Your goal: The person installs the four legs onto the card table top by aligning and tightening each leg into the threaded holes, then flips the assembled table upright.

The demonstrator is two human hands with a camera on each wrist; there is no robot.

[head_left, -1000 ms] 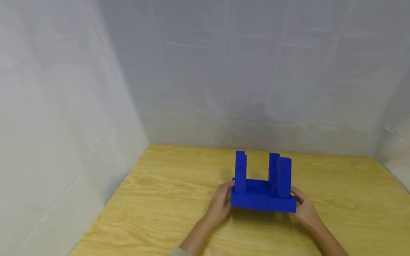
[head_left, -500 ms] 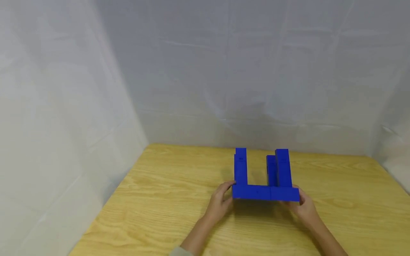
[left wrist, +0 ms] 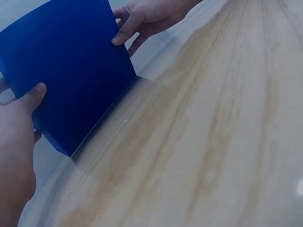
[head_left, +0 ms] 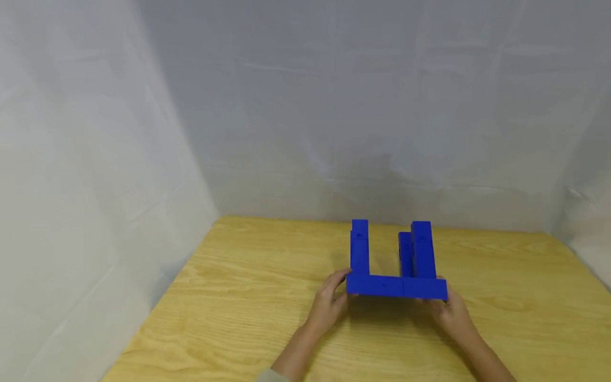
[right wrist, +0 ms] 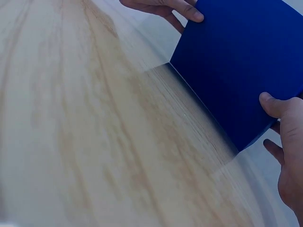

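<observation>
Blue block structure (head_left: 395, 265): rigid, smooth-faced, probably light, uprights possibly loose. Pinched at both base ends by left hand (head_left: 330, 303) and right hand (head_left: 452, 312), thumbs on the near face. Best gripped low at the base, flat on the wooden worktop (head_left: 238, 297).

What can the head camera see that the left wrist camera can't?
Only the head view shows the blue block structure's upright posts, the whole wooden table and the white sheets around it. Only the left wrist view shows the structure's flat blue face up close, with a thumb pressed on it at each side. Both show the left hand and right hand holding the structure at its two ends, on the table.
</observation>
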